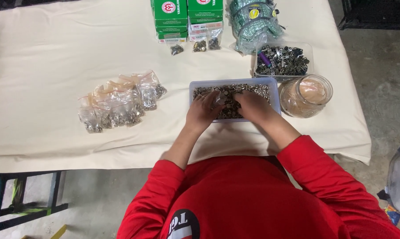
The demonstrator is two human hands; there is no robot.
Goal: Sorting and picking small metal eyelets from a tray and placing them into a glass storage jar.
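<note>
Fingertips of both hands are buried in small metal parts (248,90), so the exact grip is hard to read. Left hand (203,110) and right hand (253,106) sit curled, pinching a small clear bag (219,99) between them over the white tray (274,95). Filled bags (116,106) lie to the left; a jar (307,95), clear tub (283,61) and green boxes (186,15) sit beyond.

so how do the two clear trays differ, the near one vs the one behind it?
The near tray is larger, heaped with small silvery metal parts, and both hands, left hand and right hand, are in it. The far tray is smaller, holds darker, chunkier metal pieces plus a purple item, and is untouched. Both are clear, rectangular and on the cream cloth.
</note>
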